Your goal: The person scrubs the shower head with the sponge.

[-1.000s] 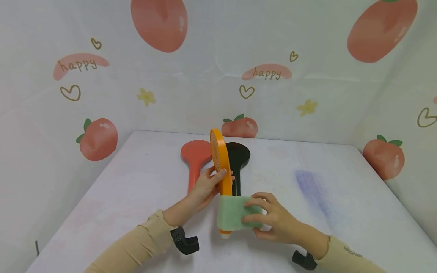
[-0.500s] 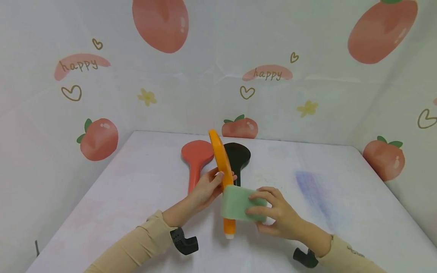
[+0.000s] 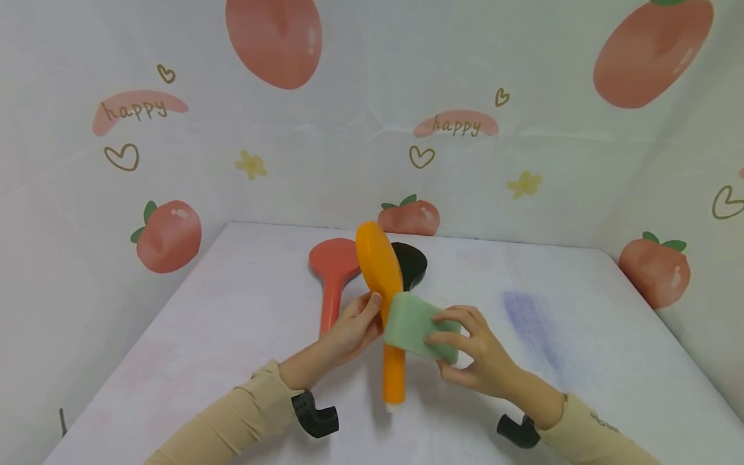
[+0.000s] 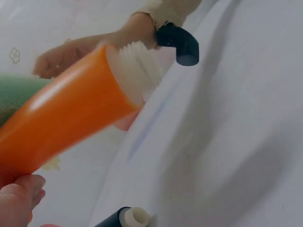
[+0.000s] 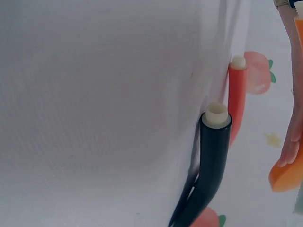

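Note:
An orange handheld shower head (image 3: 378,258) is held up over the table, head end up and slightly tilted. My left hand (image 3: 356,326) grips it at the neck, the thumb along its side. A pale threaded end (image 4: 135,68) shows on its handle in the left wrist view. My right hand (image 3: 482,352) pinches a light green sponge (image 3: 414,326) with spread fingers and holds it against the upper handle. The sponge covers part of that handle. In the right wrist view the sponge and the orange shower head appear only at the right edge.
Behind the hands, a red shower head (image 3: 334,258) and a black shower head (image 3: 414,261) lie side by side on the white table (image 3: 203,361). Their pale threaded ends point toward me. A fruit-patterned cloth (image 3: 349,148) hangs along the back.
The sponge has slid up the handle from near its lower end, baring more orange below. The shower head has turned, so its smooth back shows instead of the spray face.

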Motion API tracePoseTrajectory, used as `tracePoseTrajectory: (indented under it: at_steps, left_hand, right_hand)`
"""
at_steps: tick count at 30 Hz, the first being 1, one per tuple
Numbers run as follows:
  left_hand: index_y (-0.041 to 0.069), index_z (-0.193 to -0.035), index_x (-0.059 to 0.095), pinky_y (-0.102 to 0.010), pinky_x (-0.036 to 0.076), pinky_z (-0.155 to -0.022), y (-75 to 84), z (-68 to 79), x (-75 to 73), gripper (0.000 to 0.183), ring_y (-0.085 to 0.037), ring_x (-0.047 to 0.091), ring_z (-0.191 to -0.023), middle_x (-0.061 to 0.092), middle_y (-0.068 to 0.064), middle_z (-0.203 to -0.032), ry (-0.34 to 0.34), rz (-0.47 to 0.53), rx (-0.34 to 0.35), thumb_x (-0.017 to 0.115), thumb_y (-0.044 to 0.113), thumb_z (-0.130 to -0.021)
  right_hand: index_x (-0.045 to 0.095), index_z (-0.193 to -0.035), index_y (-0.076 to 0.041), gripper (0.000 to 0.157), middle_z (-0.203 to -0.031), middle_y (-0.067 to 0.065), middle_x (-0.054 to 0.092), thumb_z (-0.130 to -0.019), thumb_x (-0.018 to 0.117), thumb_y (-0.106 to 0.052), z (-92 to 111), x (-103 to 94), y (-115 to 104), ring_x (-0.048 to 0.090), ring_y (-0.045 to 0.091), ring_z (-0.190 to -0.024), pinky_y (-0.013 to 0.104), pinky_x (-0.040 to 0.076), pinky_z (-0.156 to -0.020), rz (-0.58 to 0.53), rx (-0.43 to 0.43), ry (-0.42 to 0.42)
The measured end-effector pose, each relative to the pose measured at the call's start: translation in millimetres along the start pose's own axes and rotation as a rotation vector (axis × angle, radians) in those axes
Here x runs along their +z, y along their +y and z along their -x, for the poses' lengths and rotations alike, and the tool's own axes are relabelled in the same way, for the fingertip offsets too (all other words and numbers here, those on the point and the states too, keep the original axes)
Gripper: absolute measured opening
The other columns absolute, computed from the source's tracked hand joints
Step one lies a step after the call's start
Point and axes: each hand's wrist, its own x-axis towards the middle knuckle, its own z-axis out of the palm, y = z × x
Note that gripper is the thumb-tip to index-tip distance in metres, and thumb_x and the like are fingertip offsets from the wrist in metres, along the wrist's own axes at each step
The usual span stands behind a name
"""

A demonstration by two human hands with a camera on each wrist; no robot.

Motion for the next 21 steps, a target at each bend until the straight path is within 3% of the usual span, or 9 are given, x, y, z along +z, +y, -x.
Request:
tracePoseTrajectory:
  at_steps: [3,8,16,21]
  left_hand:
    - [-0.003,-0.143,0.016,-0.017,0.045,-0.095,-1.3,-0.7,-0.5,0.087,-0.011,0.046,-0.113,0.037,-0.011,-0.134,-0.004,0.001,0.012,0.045,0.056,-0.086]
    - [-0.002,-0.143,0.022,-0.023,0.045,-0.100,-2.9,-2.4,-1.9,0.074,-0.010,0.047,-0.116,0.034,-0.016,-0.142,0.046,-0.027,0.023,0.037,0.050,-0.093]
    - [-0.001,-0.138,0.035,-0.023,0.047,-0.097,-2.3,-3.0,1.2,0.052,-0.008,0.050,-0.109,0.047,-0.006,-0.128,0.181,-0.041,-0.006,0.037,0.034,-0.100]
    - [-0.003,-0.137,0.034,-0.018,0.049,-0.091,0.8,-2.7,0.2,0.052,-0.006,0.053,-0.101,0.052,-0.001,-0.119,0.185,-0.007,-0.013,0.040,0.033,-0.100]
  right_hand:
    - [0.066,-0.097,-0.016,0.026,-0.110,0.014,0.057,-0.089,0.048,-0.032,-1.1,-0.9,0.9,0.044,0.027,-0.102,0.030,0.035,-0.091,0.012,0.011,0.005]
    - [0.067,-0.096,-0.017,0.026,-0.109,0.014,0.059,-0.090,0.046,-0.031,-4.6,-2.8,4.0,0.044,0.029,-0.101,0.031,0.035,-0.090,0.053,0.026,0.018]
    - [0.069,-0.099,-0.016,0.029,-0.112,0.015,0.059,-0.091,0.046,-0.031,-10.7,-2.9,8.1,0.045,0.032,-0.103,0.040,0.033,-0.091,0.113,0.049,0.020]
    - [0.069,-0.100,-0.017,0.031,-0.113,0.014,0.058,-0.092,0.043,-0.031,-10.7,-1.9,3.0,0.045,0.033,-0.104,0.045,0.035,-0.088,0.140,0.045,-0.029]
